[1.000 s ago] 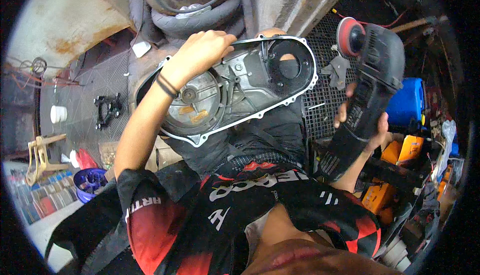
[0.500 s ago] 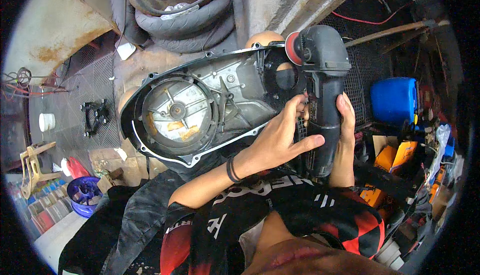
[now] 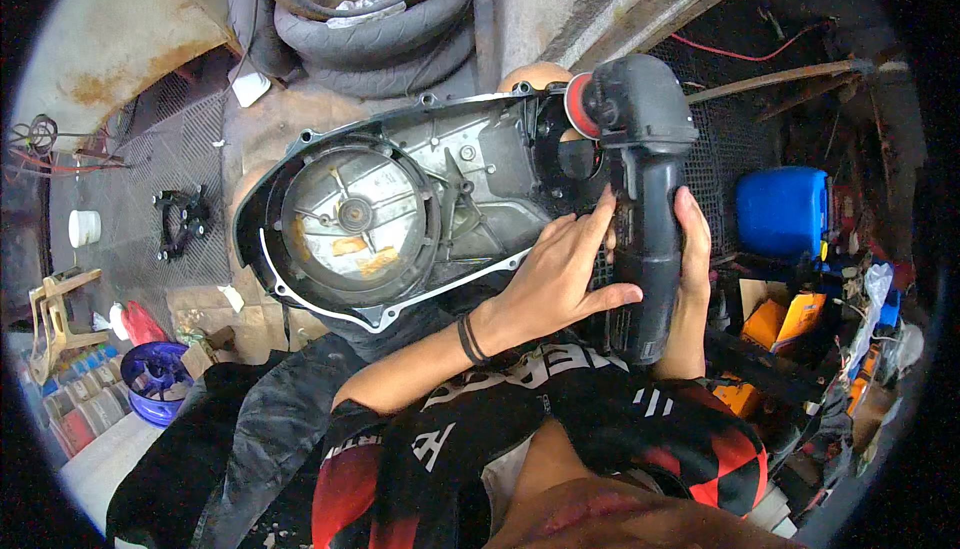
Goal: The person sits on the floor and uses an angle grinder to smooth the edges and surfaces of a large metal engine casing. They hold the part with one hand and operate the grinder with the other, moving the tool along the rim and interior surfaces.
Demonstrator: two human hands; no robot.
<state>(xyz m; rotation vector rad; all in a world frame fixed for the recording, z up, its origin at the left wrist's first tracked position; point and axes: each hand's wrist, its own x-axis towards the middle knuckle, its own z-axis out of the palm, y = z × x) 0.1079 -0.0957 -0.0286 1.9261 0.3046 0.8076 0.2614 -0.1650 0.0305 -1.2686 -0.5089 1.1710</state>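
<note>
A black angle-head power sander (image 3: 650, 199) with a red round pad stands upright in the picture, its pad beside the right end of a metal engine case cover (image 3: 490, 214). My right hand (image 3: 692, 269) grips the sander's body from the right; most of its fingers are hidden behind it. My left hand (image 3: 565, 274), with dark bands at the wrist, reaches in from the left over the cover's lower right edge. Its fingers are stretched out and apart, with fingertips and thumb against the sander's left side. The cover, open side up, lies across my lap, brown stains in its round hollow.
Worn tyres (image 3: 375, 34) are stacked at the far side. A black bracket (image 3: 182, 222) and a white cup (image 3: 85, 228) lie on the mat at left, above a purple wheel hub (image 3: 155, 381). To the right are a blue jerrycan (image 3: 782, 213) and orange boxes (image 3: 785, 324).
The fingers of my left hand have straightened along the sander's side. The sander has tilted slightly, its pad a little lower and further left. The view has shifted slightly.
</note>
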